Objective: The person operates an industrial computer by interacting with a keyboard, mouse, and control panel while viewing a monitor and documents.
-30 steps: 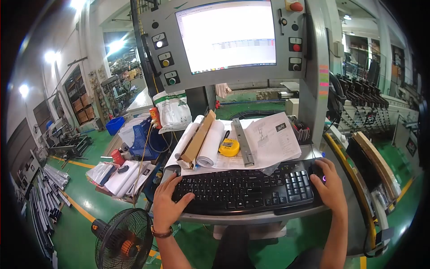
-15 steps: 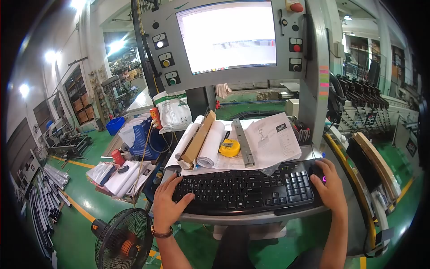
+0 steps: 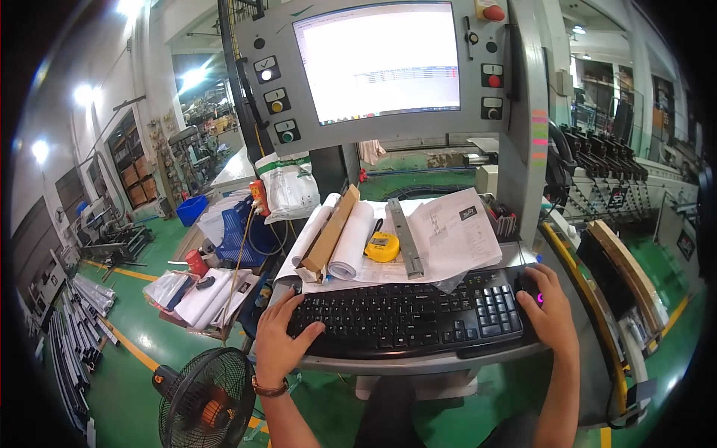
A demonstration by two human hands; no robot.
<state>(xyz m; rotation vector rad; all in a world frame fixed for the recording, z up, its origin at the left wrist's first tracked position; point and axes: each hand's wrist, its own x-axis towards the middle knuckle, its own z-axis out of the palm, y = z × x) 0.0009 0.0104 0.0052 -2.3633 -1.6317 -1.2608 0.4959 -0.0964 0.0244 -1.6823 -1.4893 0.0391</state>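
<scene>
Black keyboard (image 3: 407,317): lies across a grey shelf (image 3: 418,364) in front of the person, its number pad at the right end.
Left hand (image 3: 278,340): rests palm-down on the keyboard's left end, fingers spread flat over the keys and thumb along the front edge; it grips nothing. A watch (image 3: 269,388) sits on the wrist.
Right hand (image 3: 551,310): cupped over a mouse (image 3: 532,290) just right of the number pad, fingers curled down around it; a small pink light shows between the fingers.
Mouse: dark, mostly covered by the hand, on the right end of the same shelf, just beside the keyboard.
Behind the keyboard: loose printed papers (image 3: 455,235), two rolled white sheets (image 3: 355,239), a brown cardboard strip (image 3: 331,230) leaning across them, a yellow tape measure (image 3: 382,246) and a grey metal bar (image 3: 405,237).
Screen (image 3: 377,60): set in a grey control panel above the desk, bright, showing a pale table too washed out to read; round buttons sit on both sides.
Floor, lower left: green, with a black fan (image 3: 203,399) near the person's left arm and bundles of metal profiles (image 3: 75,336) further off.
</scene>
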